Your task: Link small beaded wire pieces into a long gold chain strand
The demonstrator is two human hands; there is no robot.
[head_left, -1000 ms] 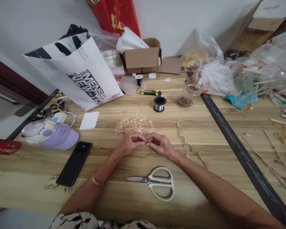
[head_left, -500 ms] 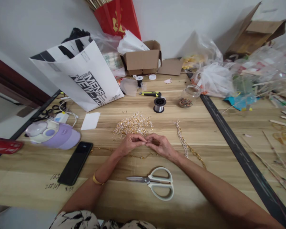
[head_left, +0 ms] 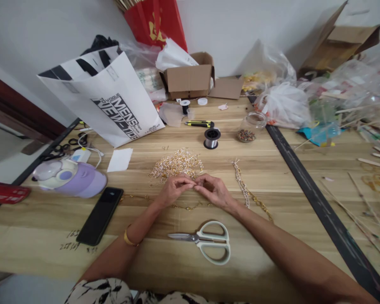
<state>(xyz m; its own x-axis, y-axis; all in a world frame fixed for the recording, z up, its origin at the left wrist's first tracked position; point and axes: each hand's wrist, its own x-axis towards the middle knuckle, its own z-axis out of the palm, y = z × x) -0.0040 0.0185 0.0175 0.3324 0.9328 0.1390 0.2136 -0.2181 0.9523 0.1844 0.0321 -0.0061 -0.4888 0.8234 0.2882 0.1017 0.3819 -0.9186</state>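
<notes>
Barely changed from a second ago, the left hand [head_left: 173, 190] and the right hand [head_left: 215, 192] meet with fingertips pinched, on what I cannot tell, at the near edge of the bead pile [head_left: 174, 164], left of the beaded strands [head_left: 240, 180], over a wooden table [head_left: 281, 169] before a pale wall [head_left: 221, 29].

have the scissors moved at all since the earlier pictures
No, the scissors show no shift in any direction: against the dark strip on the table, they lie in the same spot, blades pointing left in the picture.
</notes>
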